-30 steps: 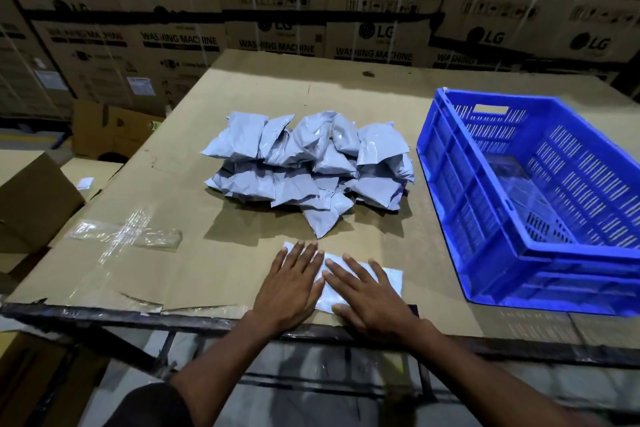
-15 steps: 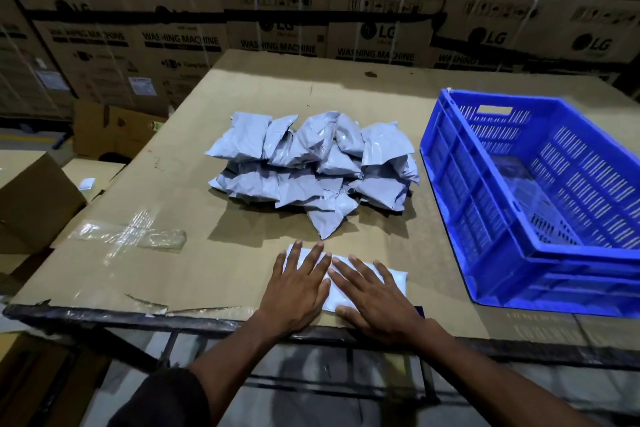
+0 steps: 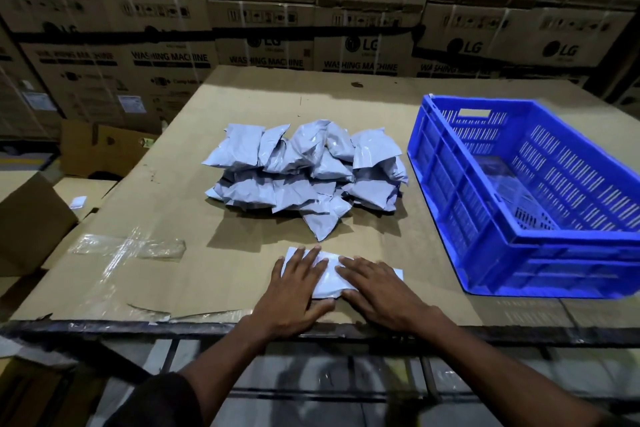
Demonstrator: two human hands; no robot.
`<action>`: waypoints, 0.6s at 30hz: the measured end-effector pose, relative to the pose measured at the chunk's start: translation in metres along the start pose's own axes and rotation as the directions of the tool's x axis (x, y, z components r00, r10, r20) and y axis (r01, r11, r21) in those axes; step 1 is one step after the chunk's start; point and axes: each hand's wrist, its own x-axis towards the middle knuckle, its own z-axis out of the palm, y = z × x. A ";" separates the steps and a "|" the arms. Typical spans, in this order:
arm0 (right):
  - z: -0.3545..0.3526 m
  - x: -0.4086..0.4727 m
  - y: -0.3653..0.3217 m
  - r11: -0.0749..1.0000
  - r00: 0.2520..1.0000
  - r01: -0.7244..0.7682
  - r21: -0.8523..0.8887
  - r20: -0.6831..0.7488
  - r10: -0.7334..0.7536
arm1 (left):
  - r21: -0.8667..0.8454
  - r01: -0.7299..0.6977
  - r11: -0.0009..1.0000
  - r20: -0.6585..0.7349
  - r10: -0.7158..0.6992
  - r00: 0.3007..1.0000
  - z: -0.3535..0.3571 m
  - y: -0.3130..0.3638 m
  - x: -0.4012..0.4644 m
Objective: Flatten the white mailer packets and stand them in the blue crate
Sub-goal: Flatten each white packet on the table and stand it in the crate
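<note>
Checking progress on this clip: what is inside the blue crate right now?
No packets stand in the blue crate; only its slotted floor and walls show. The near wall hides the floor strip right behind it. The pile of mailers lies outside, to its left.

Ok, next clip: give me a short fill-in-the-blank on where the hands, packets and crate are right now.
1. The left hand and right hand press flat on one white plastic mailer packet, which lies on the ____ tabletop.
2. The blue slatted plastic crate holds ____ packets so far.
3. The heap of unflattened white mailer packets lies to the ____ of the crate, as the camera sees it.

Missing words: cardboard; no; left
</note>
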 end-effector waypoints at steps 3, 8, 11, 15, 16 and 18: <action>-0.004 0.000 -0.002 0.993 0.997 -0.022 0.116 -0.066 0.029 | 0.109 -0.046 0.993 -0.035 0.051 0.998 -0.001 -0.007 -0.006; -0.008 -0.013 -0.017 0.984 0.967 0.175 -0.010 -0.184 -0.174 | 0.079 0.038 0.996 -0.220 -0.020 0.975 -0.019 0.005 0.004; -0.013 -0.019 -0.016 0.891 0.910 0.351 -0.287 -0.119 -0.397 | 0.085 0.114 0.990 -0.217 -0.094 0.972 -0.033 0.004 0.013; -0.018 -0.021 -0.007 0.825 0.892 0.377 -0.421 -0.074 -0.445 | 0.100 0.092 0.991 -0.139 -0.077 0.987 -0.048 -0.005 0.029; -0.021 -0.019 -0.004 0.832 0.898 0.358 -0.423 -0.087 -0.431 | 0.100 0.075 0.992 -0.109 -0.064 0.992 -0.051 -0.005 0.033; -0.026 -0.014 0.001 0.863 0.911 0.332 -0.382 -0.109 -0.398 | 0.107 0.064 0.992 -0.089 -0.054 0.995 -0.055 -0.007 0.041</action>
